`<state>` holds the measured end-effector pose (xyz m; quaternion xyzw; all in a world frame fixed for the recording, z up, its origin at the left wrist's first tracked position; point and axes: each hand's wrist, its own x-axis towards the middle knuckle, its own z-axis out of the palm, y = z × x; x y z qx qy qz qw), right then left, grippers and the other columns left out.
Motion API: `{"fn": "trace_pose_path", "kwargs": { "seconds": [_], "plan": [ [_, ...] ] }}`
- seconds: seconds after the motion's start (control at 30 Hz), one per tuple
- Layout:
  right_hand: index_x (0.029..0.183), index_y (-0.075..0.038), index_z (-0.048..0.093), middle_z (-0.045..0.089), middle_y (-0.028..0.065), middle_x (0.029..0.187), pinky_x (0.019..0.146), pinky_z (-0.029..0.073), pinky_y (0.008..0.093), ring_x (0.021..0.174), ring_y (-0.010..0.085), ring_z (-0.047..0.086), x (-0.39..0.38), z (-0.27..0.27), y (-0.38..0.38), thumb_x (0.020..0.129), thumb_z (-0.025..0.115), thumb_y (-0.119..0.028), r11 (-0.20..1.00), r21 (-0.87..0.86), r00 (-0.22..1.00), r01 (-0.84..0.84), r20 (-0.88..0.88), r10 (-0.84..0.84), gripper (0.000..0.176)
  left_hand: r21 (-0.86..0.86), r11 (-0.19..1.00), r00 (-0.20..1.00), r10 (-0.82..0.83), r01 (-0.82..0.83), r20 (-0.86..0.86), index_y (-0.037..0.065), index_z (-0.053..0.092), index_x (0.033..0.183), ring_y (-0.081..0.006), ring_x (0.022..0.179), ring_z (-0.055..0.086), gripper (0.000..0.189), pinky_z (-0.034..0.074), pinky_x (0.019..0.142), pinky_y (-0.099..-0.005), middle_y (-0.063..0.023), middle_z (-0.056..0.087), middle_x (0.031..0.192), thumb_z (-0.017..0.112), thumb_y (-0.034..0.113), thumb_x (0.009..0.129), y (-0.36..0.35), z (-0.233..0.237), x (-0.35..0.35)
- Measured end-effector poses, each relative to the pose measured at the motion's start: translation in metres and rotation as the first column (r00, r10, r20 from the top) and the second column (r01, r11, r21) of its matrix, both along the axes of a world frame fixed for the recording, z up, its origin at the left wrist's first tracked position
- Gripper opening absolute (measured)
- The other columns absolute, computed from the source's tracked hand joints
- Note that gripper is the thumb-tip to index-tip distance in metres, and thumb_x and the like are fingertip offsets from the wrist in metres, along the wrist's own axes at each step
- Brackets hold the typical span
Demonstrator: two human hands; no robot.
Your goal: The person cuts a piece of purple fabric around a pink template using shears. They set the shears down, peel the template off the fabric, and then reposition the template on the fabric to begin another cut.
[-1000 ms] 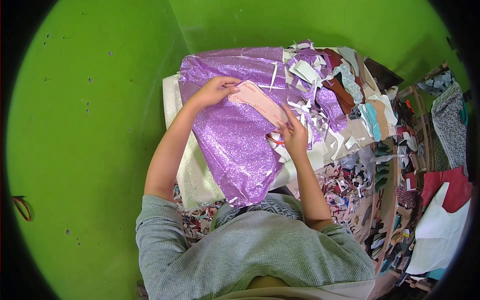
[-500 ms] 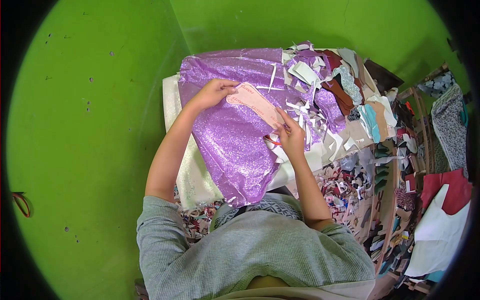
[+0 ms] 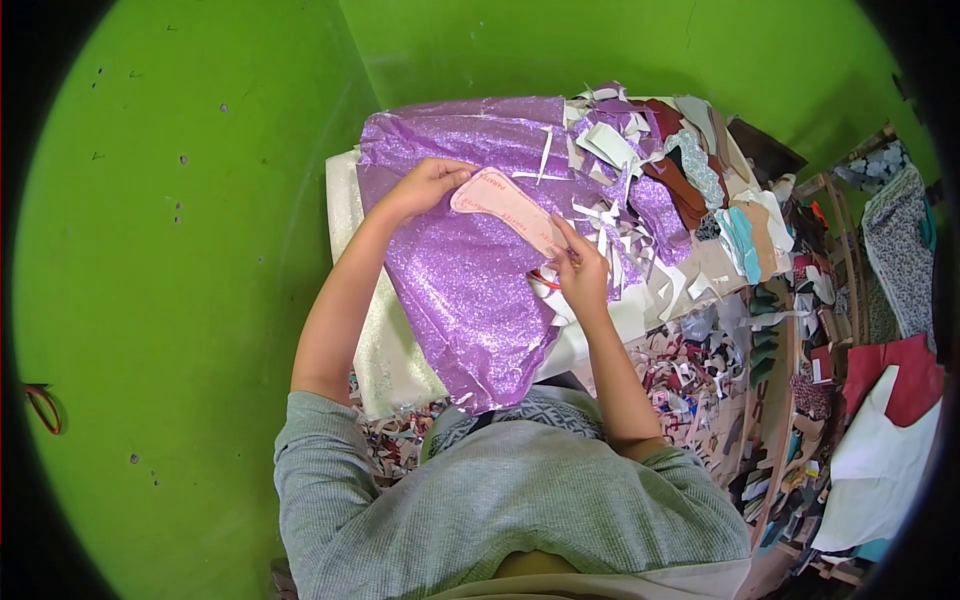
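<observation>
A pale pink insole-shaped piece (image 3: 508, 208) with red lettering and a marked outline is held between both hands above a sheet of glittery purple fabric (image 3: 455, 290). My left hand (image 3: 432, 185) pinches its wide upper end. The narrow lower end is between the thumb and fingers of my right hand (image 3: 582, 268). Orange-red scissor handles (image 3: 541, 281) show just left of my right hand, partly hidden, and their blades cannot be made out. The purple sheet lies over a pale glittery sheet (image 3: 385, 350).
White and purple offcuts (image 3: 612, 145) are heaped on the table's right part, beside brown pieces (image 3: 680, 195) and teal pieces (image 3: 742, 243). Many scraps (image 3: 690, 385) cover the floor. Red material (image 3: 890, 375) and white material (image 3: 875, 470) hang at the far right. Green walls (image 3: 200, 250) stand behind and left.
The pink piece has turned slightly between my hands, and its outline looks a little different. Both hands stay in nearly the same place.
</observation>
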<state>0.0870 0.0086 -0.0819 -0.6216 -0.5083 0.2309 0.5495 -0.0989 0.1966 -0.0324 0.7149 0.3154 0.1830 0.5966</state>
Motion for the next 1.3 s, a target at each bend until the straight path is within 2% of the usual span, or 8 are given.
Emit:
{"fn": "trace_pose_path", "kwargs": {
  "seconds": [0.33, 0.47, 0.63, 0.7, 0.9, 0.97, 1.07, 1.3],
  "plan": [
    [0.119, -0.01, 0.051, 0.056, 0.0159, 0.097, 0.063, 0.055, 0.0252, 0.078, 0.017, 0.061, -0.005, -0.001, -0.002, 0.082, 0.049, 0.004, 0.998, -0.058, 1.0, 0.015, 0.02, -0.014, 0.039, 0.006, 1.0, 1.0, 0.01, -0.01, -0.027, -0.002, 0.056, 0.11, -0.0108, 0.088, 0.056, 0.029, 0.044, 0.079, -0.0241, -0.0058, 0.062, 0.098, 0.048, 0.018, 0.089, -0.003, 0.002, -0.003],
    [0.119, -0.01, 0.051, 0.056, 0.0163, 0.097, 0.062, 0.055, 0.0246, 0.078, 0.0168, 0.061, -0.005, -0.008, -0.001, 0.082, 0.05, 0.002, 0.997, -0.067, 0.996, 0.03, 0.082, -0.024, 0.039, 0.01, 1.0, 0.999, 0.007, -0.007, -0.037, -0.002, 0.055, 0.11, -0.0108, 0.088, 0.057, 0.03, 0.044, 0.077, -0.0236, -0.0077, 0.062, 0.096, 0.054, 0.017, 0.086, -0.006, 0.004, -0.004],
    [0.119, -0.01, 0.051, 0.056, 0.0171, 0.099, 0.062, 0.055, 0.0244, 0.079, 0.0171, 0.061, -0.007, -0.002, -0.003, 0.082, 0.05, 0.003, 0.998, -0.063, 0.999, 0.018, 0.042, -0.015, 0.039, 0.0, 0.999, 0.998, -0.048, 0.048, -0.049, -0.002, 0.054, 0.11, -0.0112, 0.087, 0.057, 0.033, 0.046, 0.075, -0.0235, -0.0094, 0.062, 0.095, 0.06, 0.011, 0.081, -0.008, 0.008, -0.003],
    [0.119, -0.01, 0.051, 0.056, 0.0172, 0.099, 0.062, 0.054, 0.0244, 0.08, 0.0172, 0.061, -0.008, 0.0, -0.004, 0.082, 0.05, 0.003, 0.998, -0.062, 0.999, 0.018, 0.044, -0.015, 0.039, 0.094, 0.992, 0.995, -0.073, 0.079, -0.071, -0.004, 0.054, 0.11, -0.0102, 0.083, 0.058, 0.036, 0.046, 0.071, -0.0232, -0.0105, 0.063, 0.094, 0.063, 0.009, 0.078, -0.009, 0.006, -0.003],
    [0.12, -0.009, 0.05, 0.053, 0.0173, 0.108, 0.066, 0.055, 0.0239, 0.084, 0.0181, 0.061, -0.004, -0.01, -0.003, 0.081, 0.048, 0.007, 0.998, -0.056, 0.999, -0.025, -0.043, 0.023, 0.042, 0.133, 0.987, 0.996, -0.079, 0.085, -0.047, -0.005, 0.051, 0.114, -0.0126, 0.086, 0.057, 0.039, 0.045, 0.074, -0.0251, -0.0115, 0.061, 0.099, 0.062, 0.008, 0.079, -0.004, 0.001, -0.001],
    [0.121, -0.005, 0.047, 0.05, 0.0163, 0.113, 0.068, 0.054, 0.0237, 0.084, 0.0176, 0.06, -0.002, -0.015, -0.003, 0.081, 0.047, 0.008, 0.995, -0.014, 0.989, -0.097, -0.116, 0.094, 0.042, 0.147, 0.985, 0.994, -0.078, 0.088, -0.076, -0.005, 0.051, 0.113, -0.0125, 0.087, 0.057, 0.036, 0.045, 0.075, -0.0249, -0.0106, 0.061, 0.1, 0.059, 0.007, 0.08, -0.005, 0.004, -0.001],
    [0.119, -0.007, 0.05, 0.056, 0.0159, 0.105, 0.065, 0.055, 0.0245, 0.082, 0.0179, 0.062, -0.005, -0.015, -0.005, 0.078, 0.049, 0.01, 0.995, 0.045, 0.98, -0.092, -0.175, 0.099, 0.044, 0.154, 0.982, 0.988, -0.091, 0.11, -0.122, -0.005, 0.051, 0.113, -0.0125, 0.09, 0.056, 0.033, 0.045, 0.078, -0.0249, -0.0098, 0.06, 0.102, 0.056, 0.008, 0.083, -0.006, 0.006, 0.0],
    [0.122, -0.005, 0.045, 0.054, 0.0148, 0.109, 0.07, 0.054, 0.0241, 0.084, 0.0168, 0.061, -0.005, -0.014, -0.009, 0.078, 0.052, 0.009, 0.984, -0.034, 0.924, -0.173, -0.352, 0.151, 0.046, 0.205, 0.969, 0.984, -0.111, 0.139, -0.142, -0.003, 0.05, 0.115, -0.0131, 0.092, 0.055, 0.033, 0.043, 0.079, -0.0255, -0.0097, 0.059, 0.104, 0.053, 0.011, 0.085, -0.003, -0.004, 0.0]
  ]
}}
